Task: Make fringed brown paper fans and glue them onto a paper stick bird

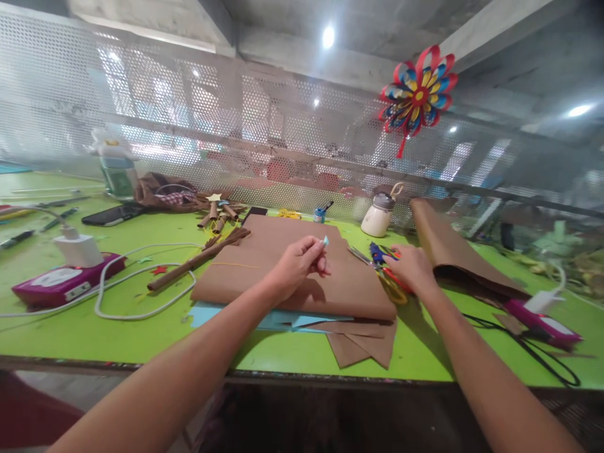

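Observation:
My left hand (304, 264) is over a stack of folded brown paper (283, 292), its thumb and fingers pinching a tiny light-blue piece of paper (326, 240). At the stack's right edge, the fingers of my right hand (411, 267) are curled over a pair of scissors with orange handles (395, 278); the hand partly hides them. Touching or just beside those fingers are dark-blue handles (377, 253), and a yellow loop (395, 292) lies just below. Light-blue sheets (264, 321) and brown offcuts (363, 349) stick out from under the stack's front.
Rolled brown paper sticks (189, 267), paper stars (159, 270) and a white cable (141, 314) lie left, near a purple power strip (70, 283). Behind stand a white flask (378, 217) and small blue jar (319, 216). Right, a large brown paper roll (457, 251) leans by a black cord (533, 352).

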`<state>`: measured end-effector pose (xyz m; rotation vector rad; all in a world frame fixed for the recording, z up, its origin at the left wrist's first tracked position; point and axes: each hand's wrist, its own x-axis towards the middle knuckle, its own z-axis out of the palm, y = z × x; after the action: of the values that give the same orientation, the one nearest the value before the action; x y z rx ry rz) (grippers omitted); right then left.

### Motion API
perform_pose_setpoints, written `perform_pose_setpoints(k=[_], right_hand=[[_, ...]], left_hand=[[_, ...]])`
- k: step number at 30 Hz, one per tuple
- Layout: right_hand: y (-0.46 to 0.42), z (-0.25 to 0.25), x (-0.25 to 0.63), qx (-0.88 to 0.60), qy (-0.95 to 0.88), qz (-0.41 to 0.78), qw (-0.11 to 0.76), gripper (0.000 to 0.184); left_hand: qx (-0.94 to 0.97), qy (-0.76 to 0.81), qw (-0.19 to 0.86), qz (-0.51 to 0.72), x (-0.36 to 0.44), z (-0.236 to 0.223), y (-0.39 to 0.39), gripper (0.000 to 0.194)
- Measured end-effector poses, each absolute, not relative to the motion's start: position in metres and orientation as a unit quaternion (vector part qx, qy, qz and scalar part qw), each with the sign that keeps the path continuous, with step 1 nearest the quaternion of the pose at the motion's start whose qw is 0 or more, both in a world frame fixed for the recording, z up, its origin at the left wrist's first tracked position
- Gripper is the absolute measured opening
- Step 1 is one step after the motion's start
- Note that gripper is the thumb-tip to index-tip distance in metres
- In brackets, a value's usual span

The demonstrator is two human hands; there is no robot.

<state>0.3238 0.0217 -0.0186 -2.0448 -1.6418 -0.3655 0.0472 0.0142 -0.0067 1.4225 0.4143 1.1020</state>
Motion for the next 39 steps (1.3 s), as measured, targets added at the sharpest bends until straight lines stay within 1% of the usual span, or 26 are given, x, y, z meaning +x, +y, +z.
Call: perform_pose_setpoints(k=[1,2,3,5,7,8,10,13,17,19,24,31,34,39], right_hand=[[0.017,-0.012,0.313,-0.723,-0.612,-0.112,0.302,0.034],[0.013,-0.006,0.3,-0.688,-0.626,-0.063,0.363,0.031],[0.009,0.001,0.285,-0.646,-0.648,-0.004,0.404,0.03],[0.001,0.013,0.253,-0.554,-0.687,0.123,0.454,0.032],[-0.005,0.022,0.225,-0.48,-0.711,0.237,0.457,0.032],[-0.007,0.025,0.213,-0.457,-0.721,0.262,0.45,0.029],[-0.007,0.026,0.197,-0.441,-0.725,0.274,0.453,0.024],[-0.002,0.021,0.187,-0.461,-0.685,0.279,0.49,0.021],[0.003,0.011,0.187,-0.442,-0.622,0.362,0.536,0.018],[0.004,0.006,0.189,-0.415,-0.612,0.393,0.547,0.018],[0.003,-0.001,0.196,-0.375,-0.626,0.4,0.554,0.018],[0.005,-0.006,0.201,-0.381,-0.691,0.304,0.535,0.017],[0.006,-0.005,0.203,-0.375,-0.7,0.294,0.532,0.017],[0.008,-0.007,0.205,-0.366,-0.701,0.304,0.531,0.02]], left_hand=[[0.614,0.181,0.604,0.475,0.048,-0.007,0.014,0.029],[0.615,0.18,0.605,0.473,0.048,-0.008,0.014,0.029],[0.615,0.179,0.606,0.471,0.048,-0.008,0.014,0.029],[0.62,0.18,0.604,0.467,0.049,-0.009,0.014,0.029],[0.627,0.189,0.591,0.471,0.049,-0.01,0.014,0.029],[0.632,0.196,0.58,0.475,0.049,-0.011,0.014,0.029],[0.641,0.209,0.554,0.489,0.049,-0.012,0.015,0.029],[0.647,0.223,0.525,0.506,0.049,-0.014,0.016,0.03],[0.661,0.236,0.493,0.514,0.05,-0.015,0.017,0.032],[0.662,0.231,0.498,0.51,0.05,-0.015,0.016,0.032],[0.632,0.197,0.569,0.488,0.053,-0.016,0.014,0.027],[0.617,0.22,0.594,0.467,0.051,-0.015,0.015,0.022],[0.612,0.201,0.615,0.454,0.048,-0.014,0.015,0.021],[0.619,0.196,0.615,0.448,0.046,-0.012,0.015,0.023]])
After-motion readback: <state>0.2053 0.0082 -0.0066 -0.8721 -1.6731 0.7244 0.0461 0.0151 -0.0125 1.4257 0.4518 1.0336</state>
